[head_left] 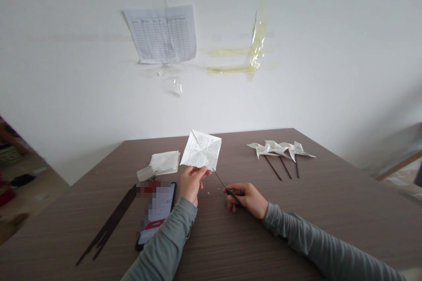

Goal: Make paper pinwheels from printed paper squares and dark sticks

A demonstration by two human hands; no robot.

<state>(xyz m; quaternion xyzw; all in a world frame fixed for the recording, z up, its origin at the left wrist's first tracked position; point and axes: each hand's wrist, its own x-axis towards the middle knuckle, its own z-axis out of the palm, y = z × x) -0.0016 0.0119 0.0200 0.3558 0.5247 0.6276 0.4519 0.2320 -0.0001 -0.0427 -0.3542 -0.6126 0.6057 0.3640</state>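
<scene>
left sleeve point(163, 243) | grey-green, long | right sleeve point(310, 238) | grey-green, heavily creased | hands point(190, 184) point(249, 200) | bare

Up on the pale wall point(316, 74), a printed sheet point(161, 35) hangs crooked, ruled in columns! Right of it, glossy yellowed tape strips point(229, 69) meet. Down on the brown counter point(231, 246), a phone point(164, 210) lies face up, screen lit, and far left, a dark item point(22, 180) sits on the floor point(49, 189).

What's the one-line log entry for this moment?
left grip: printed paper square | right grip: scissors, tip at square's lower-right corner | table, right: three paper pinwheels | table, left: phone, paper stack
</scene>
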